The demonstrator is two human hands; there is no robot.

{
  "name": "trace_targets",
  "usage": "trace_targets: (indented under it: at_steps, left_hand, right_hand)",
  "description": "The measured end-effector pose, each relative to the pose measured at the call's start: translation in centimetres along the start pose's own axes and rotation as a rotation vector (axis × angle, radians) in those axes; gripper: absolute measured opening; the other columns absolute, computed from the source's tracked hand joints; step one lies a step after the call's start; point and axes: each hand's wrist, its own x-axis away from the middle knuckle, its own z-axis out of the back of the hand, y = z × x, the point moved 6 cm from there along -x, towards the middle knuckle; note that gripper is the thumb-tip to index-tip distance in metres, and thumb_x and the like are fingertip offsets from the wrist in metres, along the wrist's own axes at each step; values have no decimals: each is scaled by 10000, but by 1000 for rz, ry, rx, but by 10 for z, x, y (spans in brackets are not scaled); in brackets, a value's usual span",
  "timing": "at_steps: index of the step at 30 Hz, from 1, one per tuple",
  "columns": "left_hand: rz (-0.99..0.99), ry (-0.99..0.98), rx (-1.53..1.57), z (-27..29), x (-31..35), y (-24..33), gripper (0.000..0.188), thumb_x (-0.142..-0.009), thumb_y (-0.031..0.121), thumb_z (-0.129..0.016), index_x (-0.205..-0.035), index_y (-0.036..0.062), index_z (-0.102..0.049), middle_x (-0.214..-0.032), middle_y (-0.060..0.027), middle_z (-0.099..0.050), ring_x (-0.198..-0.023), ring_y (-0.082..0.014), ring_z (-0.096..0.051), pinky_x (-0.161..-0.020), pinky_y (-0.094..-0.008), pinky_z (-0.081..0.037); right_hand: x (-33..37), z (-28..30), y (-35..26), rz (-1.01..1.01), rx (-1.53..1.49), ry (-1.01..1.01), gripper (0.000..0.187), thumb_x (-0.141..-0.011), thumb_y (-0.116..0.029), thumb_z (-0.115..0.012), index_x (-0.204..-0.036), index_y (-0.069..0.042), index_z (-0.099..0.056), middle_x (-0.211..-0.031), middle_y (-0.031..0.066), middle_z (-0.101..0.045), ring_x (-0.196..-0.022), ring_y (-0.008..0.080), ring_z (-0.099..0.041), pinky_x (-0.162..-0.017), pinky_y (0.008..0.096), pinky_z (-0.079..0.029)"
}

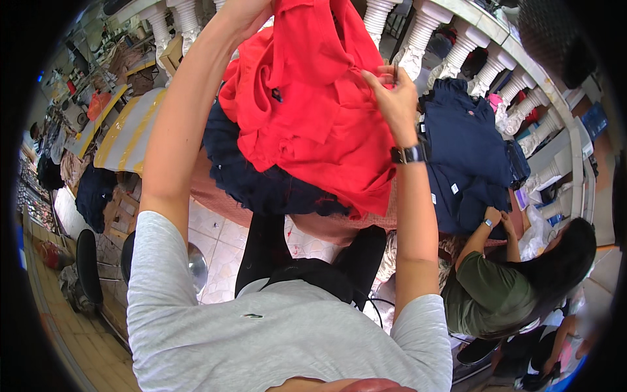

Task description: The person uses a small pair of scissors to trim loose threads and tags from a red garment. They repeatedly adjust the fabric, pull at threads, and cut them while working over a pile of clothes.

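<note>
A red garment [313, 124], probably a shirt, lies bunched over a pile of dark navy clothes [255, 186] in front of me. At the top edge of the view, my left hand [251, 13] is closed on the raised far part of the garment; its fingertips are partly cut off. My right hand [396, 104], with a watch on its wrist, is at the garment's right side. Its thumb is against the red cloth, and its fingers are curled around a small dark thing that I cannot make out.
Folded navy shirts [464, 150] are stacked to the right, where a co-worker [503, 281] in a green top handles the near ones. A white balustrade [464, 52] runs behind. At left stands a taped grey package [130, 130], with a black chair [88, 268] nearer.
</note>
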Motion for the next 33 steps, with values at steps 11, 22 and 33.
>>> trace_targets:
  at_steps: [11, 22, 33]
  left_hand:
    - [53, -14, 48, 63, -14, 63, 466, -985, 304, -634, -1352, 23, -574, -1319, -117, -648, -1054, -201, -689, -940, -349, -568]
    - [462, -92, -584, 102, 42, -37, 414, -974, 346, -659, -1276, 63, -631, -1083, 8, -691, -979, -104, -643, -900, -272, -514]
    - [68, -229, -907, -64, 97, -85, 310, -929, 212, -734, -1042, 3, -536, -981, -126, -707, -938, -199, -691, -815, -321, -552]
  right_hand:
    - [-91, 46, -23, 403, 90, 399, 179, -861, -198, -687, -921, -30, -701, -898, 174, -711, -831, 315, -678, -791, 411, -513]
    - [-81, 117, -54, 453, 153, 256, 204, -916, -155, -664, -1000, 17, -733, -812, 73, -711, -735, 112, -619, -694, 290, -499]
    - [-8, 65, 3, 56, -369, -134, 104, -910, -55, -642, -1009, -28, -659, -848, -17, -657, -615, -9, -466, -497, 174, -319]
